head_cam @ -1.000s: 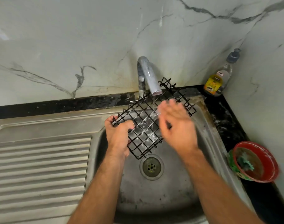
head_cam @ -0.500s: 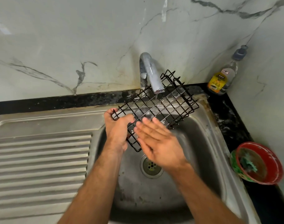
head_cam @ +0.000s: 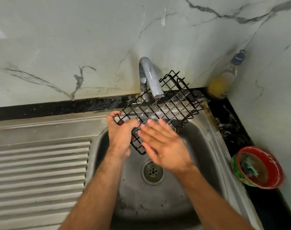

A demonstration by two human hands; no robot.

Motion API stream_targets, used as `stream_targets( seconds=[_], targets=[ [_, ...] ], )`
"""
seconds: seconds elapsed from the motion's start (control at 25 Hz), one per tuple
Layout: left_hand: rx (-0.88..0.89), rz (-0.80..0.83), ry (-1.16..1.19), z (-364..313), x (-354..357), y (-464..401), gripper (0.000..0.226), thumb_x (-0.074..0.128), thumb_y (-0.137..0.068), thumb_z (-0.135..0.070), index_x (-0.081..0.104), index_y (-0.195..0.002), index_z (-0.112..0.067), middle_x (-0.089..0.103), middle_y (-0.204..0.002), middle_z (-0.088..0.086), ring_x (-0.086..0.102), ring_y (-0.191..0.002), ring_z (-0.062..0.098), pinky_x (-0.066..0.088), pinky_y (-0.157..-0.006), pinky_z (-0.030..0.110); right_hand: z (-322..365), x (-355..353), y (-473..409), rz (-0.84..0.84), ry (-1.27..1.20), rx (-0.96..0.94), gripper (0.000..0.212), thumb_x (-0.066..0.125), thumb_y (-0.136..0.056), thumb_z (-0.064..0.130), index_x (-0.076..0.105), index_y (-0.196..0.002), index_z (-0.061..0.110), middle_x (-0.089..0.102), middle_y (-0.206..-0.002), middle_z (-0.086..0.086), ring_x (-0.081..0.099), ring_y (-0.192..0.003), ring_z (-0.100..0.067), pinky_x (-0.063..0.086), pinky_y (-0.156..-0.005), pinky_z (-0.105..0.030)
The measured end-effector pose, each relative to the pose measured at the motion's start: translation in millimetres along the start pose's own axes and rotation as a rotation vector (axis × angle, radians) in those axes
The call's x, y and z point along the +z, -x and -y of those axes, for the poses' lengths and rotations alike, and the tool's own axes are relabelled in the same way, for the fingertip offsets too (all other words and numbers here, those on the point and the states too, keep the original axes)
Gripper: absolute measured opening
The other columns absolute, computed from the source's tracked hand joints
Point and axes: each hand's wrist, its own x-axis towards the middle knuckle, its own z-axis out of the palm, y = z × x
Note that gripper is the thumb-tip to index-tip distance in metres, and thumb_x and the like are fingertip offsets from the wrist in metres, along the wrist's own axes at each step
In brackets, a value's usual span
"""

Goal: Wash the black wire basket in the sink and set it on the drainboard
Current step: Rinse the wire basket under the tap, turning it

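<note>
The black wire basket [head_cam: 168, 105] hangs tilted over the steel sink [head_cam: 206, 138], right under the tap [head_cam: 151, 78]. A thin stream of water falls from the spout through its grid. My left hand [head_cam: 119, 135] grips the basket's near left corner. My right hand [head_cam: 164, 145] lies flat with straight fingers against the near part of the grid, its fingertips beside my left thumb; it is blurred by motion. The ribbed drainboard [head_cam: 40, 170] stretches to the left of the bowl.
A soap bottle [head_cam: 224, 78] with yellow liquid stands in the back right corner on the black counter. A red bowl [head_cam: 260, 168] with a green scrubber sits on the counter at the right. The drain [head_cam: 152, 171] lies in the bowl's middle.
My right hand has slid from the middle of the grid toward the near left, close to my left hand. The basket has tipped slightly, its far end lifted toward the wall.
</note>
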Motion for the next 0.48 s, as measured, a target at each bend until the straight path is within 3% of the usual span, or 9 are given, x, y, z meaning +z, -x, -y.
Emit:
stream_targets(
  seconds=[0.12,0.24,0.28,0.36,0.48],
  targets=[
    [0.005,-0.008,-0.018,3.1,-6.1,0.4,0.059,0.071,-0.071,-0.004,0.046,-0.112,-0.038,0.056,-0.114,0.008,0.053,-0.095,0.016,0.042,-0.074,0.034,-25.3,-5.6,-4.2,-0.058,0.052,0.232,0.036,0.050,-0.102,0.034,0.064,-0.133,0.021,0.053,-0.147,-0.007,0.041,-0.143,-0.027,0.026,-0.120,-0.057],
    [-0.043,-0.028,-0.013,3.7,-12.4,2.4,0.065,0.075,-0.053,-0.016,0.048,-0.103,-0.048,0.058,-0.127,0.015,0.057,-0.109,0.026,0.051,-0.094,0.052,-44.2,-11.4,-14.4,-0.102,0.067,0.418,0.035,0.052,-0.100,0.034,0.066,-0.131,0.025,0.048,-0.151,-0.012,0.035,-0.146,-0.032,0.018,-0.122,-0.059],
    [-0.065,-0.035,-0.006,4.3,-13.3,2.3,0.066,0.075,-0.046,-0.020,0.049,-0.098,-0.053,0.057,-0.131,0.018,0.056,-0.116,0.029,0.048,-0.102,0.061,-40.1,-9.5,-16.6,-0.110,0.060,0.398,0.035,0.054,-0.099,0.034,0.067,-0.130,0.022,0.051,-0.149,-0.011,0.038,-0.145,-0.033,0.021,-0.120,-0.060],
    [-0.081,-0.040,0.015,6.4,-14.7,0.2,0.064,0.074,-0.039,-0.025,0.051,-0.090,-0.055,0.058,-0.131,0.015,0.055,-0.122,0.032,0.039,-0.109,0.065,-19.3,-1.7,-19.0,-0.119,0.027,0.257,0.037,0.060,-0.096,0.032,0.070,-0.126,0.013,0.061,-0.138,-0.010,0.048,-0.138,-0.032,0.034,-0.115,-0.060],
    [-0.059,-0.042,0.048,10.7,-19.0,-2.2,0.064,0.072,-0.037,-0.027,0.050,-0.093,-0.049,0.060,-0.109,0.005,0.054,-0.109,0.027,0.035,-0.110,0.063,14.0,5.5,-10.5,-0.070,-0.040,0.046,0.030,0.066,-0.094,0.028,0.076,-0.115,0.010,0.069,-0.127,-0.008,0.059,-0.128,-0.023,0.047,-0.107,-0.049]
  ],
)
